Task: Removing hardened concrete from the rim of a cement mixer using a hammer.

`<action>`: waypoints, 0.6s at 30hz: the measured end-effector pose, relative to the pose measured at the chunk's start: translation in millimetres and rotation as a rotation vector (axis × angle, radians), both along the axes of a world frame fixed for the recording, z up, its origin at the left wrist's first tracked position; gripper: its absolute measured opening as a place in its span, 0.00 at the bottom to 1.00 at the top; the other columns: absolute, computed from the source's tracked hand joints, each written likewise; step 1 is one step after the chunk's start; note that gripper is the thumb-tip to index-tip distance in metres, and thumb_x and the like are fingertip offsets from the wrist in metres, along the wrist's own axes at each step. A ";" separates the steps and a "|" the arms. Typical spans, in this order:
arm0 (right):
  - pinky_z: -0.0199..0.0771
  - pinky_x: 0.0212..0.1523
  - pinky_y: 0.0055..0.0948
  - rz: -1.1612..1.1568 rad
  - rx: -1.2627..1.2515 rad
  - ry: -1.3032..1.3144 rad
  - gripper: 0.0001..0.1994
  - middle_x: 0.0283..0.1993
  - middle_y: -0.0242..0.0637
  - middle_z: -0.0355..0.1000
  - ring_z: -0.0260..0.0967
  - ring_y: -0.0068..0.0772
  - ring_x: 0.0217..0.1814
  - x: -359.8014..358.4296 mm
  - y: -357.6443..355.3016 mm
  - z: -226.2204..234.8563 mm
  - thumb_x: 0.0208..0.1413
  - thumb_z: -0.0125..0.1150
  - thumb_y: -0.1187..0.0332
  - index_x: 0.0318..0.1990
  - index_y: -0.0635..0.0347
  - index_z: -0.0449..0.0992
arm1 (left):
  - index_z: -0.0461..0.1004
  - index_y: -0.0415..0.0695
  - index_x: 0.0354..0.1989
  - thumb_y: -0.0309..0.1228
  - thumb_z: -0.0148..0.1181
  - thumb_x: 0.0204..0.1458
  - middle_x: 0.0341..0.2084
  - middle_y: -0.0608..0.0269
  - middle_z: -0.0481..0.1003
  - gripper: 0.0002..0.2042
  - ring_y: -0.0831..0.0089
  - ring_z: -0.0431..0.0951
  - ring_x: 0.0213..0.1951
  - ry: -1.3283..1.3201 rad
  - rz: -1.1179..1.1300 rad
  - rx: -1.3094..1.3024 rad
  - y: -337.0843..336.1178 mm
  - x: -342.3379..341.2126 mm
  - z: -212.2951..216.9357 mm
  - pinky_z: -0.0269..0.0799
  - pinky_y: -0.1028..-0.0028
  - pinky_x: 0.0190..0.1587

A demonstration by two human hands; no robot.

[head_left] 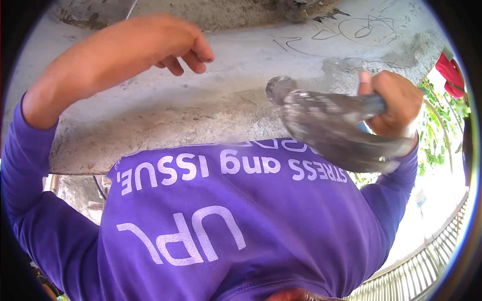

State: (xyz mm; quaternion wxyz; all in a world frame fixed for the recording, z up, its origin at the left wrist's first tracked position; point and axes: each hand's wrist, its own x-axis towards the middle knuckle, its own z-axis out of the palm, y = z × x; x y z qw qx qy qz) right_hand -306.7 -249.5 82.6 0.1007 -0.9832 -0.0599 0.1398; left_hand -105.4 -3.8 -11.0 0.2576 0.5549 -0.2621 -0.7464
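My right hand [396, 103] is wrapped round the handle of a dark, worn claw hammer [326, 120]. The hammer is smeared by motion and held up in front of my chest. Its round face points left, and its curved claw sweeps down to the right, over my sleeve. At the upper left my left hand [175, 42] hovers over a grey concrete surface [241, 60], fingers loosely bent and apart. Nothing shows in that hand, though its palm is hidden. A gap separates it from the hammer.
Scratched or drawn lines mark the concrete at the upper right. A rough concrete block [211, 12] lies along the top edge. At the far right hangs a red cloth [450, 75] near green plants [437, 130]. Pale curved slats [427, 266] run along the lower right.
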 end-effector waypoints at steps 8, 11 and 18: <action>0.56 0.15 0.33 0.082 0.058 0.059 0.12 0.14 0.35 0.57 0.56 0.37 0.12 -8.8 -6.6 -8.2 0.46 0.63 0.78 0.20 0.57 0.64 | 0.75 0.42 0.45 0.35 0.38 0.56 0.40 0.62 0.76 0.19 0.71 0.73 0.43 -0.009 -0.004 0.000 -4.4 4.0 1.4 0.64 0.71 0.51; 0.53 0.15 0.33 -0.049 0.021 -0.020 0.13 0.13 0.35 0.55 0.52 0.35 0.12 -7.4 4.3 11.9 0.48 0.64 0.74 0.19 0.58 0.64 | 0.75 0.42 0.45 0.36 0.38 0.56 0.40 0.62 0.76 0.18 0.72 0.73 0.42 -0.009 -0.012 -0.031 -2.9 4.9 3.2 0.64 0.72 0.50; 0.60 0.19 0.33 0.115 -0.022 0.149 0.12 0.16 0.33 0.60 0.61 0.35 0.17 -4.0 -2.0 -9.1 0.40 0.66 0.75 0.21 0.55 0.65 | 0.75 0.42 0.44 0.37 0.39 0.57 0.39 0.63 0.76 0.18 0.71 0.73 0.41 -0.060 -0.020 -0.100 -0.8 8.3 -6.9 0.64 0.72 0.49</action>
